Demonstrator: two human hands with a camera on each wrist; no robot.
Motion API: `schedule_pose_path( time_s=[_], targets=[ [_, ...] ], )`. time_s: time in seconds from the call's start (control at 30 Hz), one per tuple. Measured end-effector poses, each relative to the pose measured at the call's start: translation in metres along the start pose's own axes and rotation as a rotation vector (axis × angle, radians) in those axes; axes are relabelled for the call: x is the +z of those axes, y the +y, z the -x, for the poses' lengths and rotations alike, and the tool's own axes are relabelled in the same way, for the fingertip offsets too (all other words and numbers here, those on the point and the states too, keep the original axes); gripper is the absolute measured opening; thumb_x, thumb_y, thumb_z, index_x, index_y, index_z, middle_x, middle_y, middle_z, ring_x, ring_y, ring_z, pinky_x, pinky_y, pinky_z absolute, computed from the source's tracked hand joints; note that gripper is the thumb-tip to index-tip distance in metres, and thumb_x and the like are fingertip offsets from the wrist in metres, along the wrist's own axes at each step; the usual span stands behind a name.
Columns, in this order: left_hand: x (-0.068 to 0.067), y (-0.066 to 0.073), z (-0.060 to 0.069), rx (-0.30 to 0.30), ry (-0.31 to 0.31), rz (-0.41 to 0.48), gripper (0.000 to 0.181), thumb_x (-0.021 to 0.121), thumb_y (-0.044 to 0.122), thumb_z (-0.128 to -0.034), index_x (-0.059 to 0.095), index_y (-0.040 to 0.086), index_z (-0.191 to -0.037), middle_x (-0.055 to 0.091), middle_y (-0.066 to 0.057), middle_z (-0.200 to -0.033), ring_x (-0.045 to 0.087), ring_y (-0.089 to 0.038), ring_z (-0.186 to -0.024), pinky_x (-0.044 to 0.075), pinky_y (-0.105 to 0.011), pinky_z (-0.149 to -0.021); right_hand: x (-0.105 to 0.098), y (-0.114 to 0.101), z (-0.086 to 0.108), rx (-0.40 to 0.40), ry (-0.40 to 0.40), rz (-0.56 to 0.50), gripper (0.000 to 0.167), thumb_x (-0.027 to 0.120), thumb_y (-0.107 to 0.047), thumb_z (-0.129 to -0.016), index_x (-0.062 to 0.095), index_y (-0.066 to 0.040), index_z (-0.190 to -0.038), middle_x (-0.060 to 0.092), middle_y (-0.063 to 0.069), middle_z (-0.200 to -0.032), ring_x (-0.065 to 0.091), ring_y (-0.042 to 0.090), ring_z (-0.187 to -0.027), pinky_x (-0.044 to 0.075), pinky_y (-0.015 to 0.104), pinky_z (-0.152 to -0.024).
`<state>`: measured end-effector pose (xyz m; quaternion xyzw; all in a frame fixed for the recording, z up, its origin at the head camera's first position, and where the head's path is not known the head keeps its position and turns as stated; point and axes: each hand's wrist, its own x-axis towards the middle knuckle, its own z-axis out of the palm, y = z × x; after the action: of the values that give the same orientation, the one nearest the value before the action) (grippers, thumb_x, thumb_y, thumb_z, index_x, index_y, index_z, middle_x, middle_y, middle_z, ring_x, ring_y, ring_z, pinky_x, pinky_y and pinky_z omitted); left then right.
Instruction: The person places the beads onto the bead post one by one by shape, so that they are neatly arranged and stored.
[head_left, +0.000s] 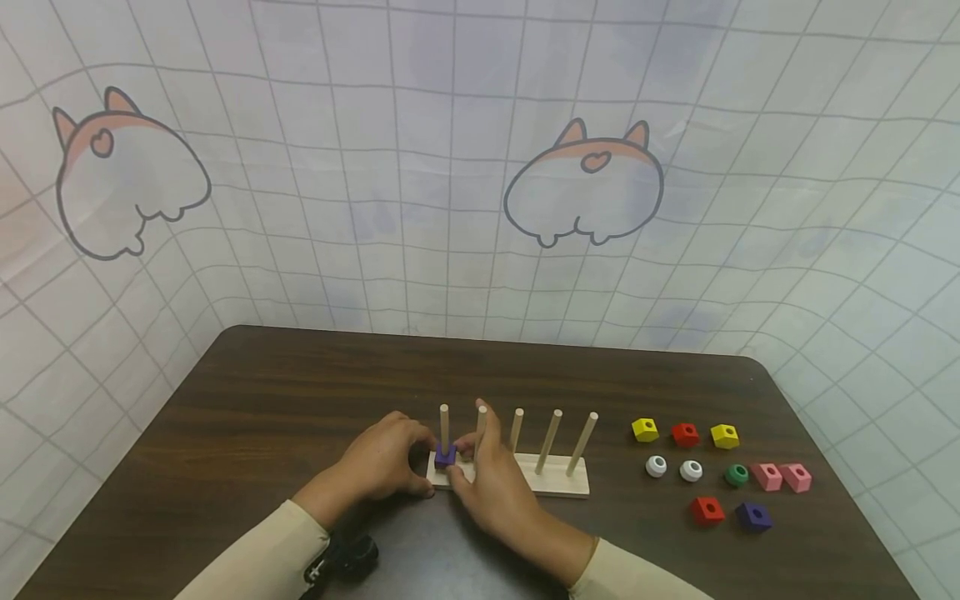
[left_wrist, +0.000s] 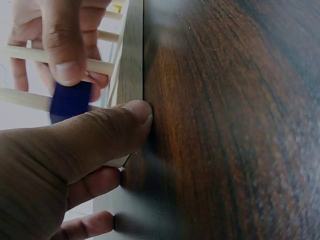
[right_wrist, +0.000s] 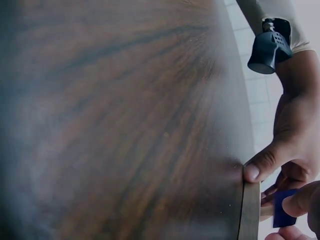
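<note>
A pale wooden peg board with several upright pegs lies on the table in the head view. My left hand grips its left end, the thumb pressed against the front edge in the left wrist view. On the leftmost peg, a purple block sits low, just above the base in the left wrist view. My right hand pinches this block between thumb and fingers, reaching around the second peg. Part of the block is hidden behind the right thumb in the right wrist view.
Loose pieces lie right of the board: yellow blocks, red blocks, white beads, a green bead, pink blocks and another purple block. A grid-patterned cloth hangs behind the dark table.
</note>
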<state>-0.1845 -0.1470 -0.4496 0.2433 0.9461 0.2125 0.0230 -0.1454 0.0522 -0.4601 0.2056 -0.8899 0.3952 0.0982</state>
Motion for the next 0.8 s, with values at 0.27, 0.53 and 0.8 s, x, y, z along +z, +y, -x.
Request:
schedule_pose_path(
  time_s=[0.27,0.53,0.8],
  targets=[
    [-0.001,0.0,0.0,-0.01,-0.007,0.003,0.047,0.099,0.033,-0.0617,0.077,0.021,-0.102,0.07,0.007,-0.103,0.059,-0.021,-0.106,0.052,-0.045,-0.087,-0.002,0.001,0.002,-0.011,-0.032,0.033,0.089,0.078,-0.006,-0.088,0.016,0.007,-0.151,0.069,0.008,-0.114,0.067,0.025,-0.1,0.055,0.039,-0.085],
    [-0.002,0.003,0.001,-0.017,-0.012,-0.004,0.048,0.099,0.033,-0.0616,0.077,0.022,-0.102,0.07,0.006,-0.105,0.059,-0.021,-0.105,0.052,-0.045,-0.087,-0.016,0.002,0.014,-0.01,-0.167,0.062,0.095,0.078,-0.014,-0.09,0.012,0.005,-0.156,0.054,0.022,-0.144,0.058,0.035,-0.127,0.05,0.045,-0.1],
    [-0.002,0.003,0.001,-0.013,-0.01,-0.013,0.047,0.098,0.034,-0.0614,0.077,0.022,-0.102,0.07,0.007,-0.103,0.058,-0.02,-0.105,0.052,-0.043,-0.087,-0.035,0.003,0.033,-0.055,-0.25,0.15,0.095,0.076,-0.02,-0.09,0.014,0.009,-0.156,0.056,0.025,-0.141,0.055,0.036,-0.13,0.046,0.048,-0.105]
  ],
)
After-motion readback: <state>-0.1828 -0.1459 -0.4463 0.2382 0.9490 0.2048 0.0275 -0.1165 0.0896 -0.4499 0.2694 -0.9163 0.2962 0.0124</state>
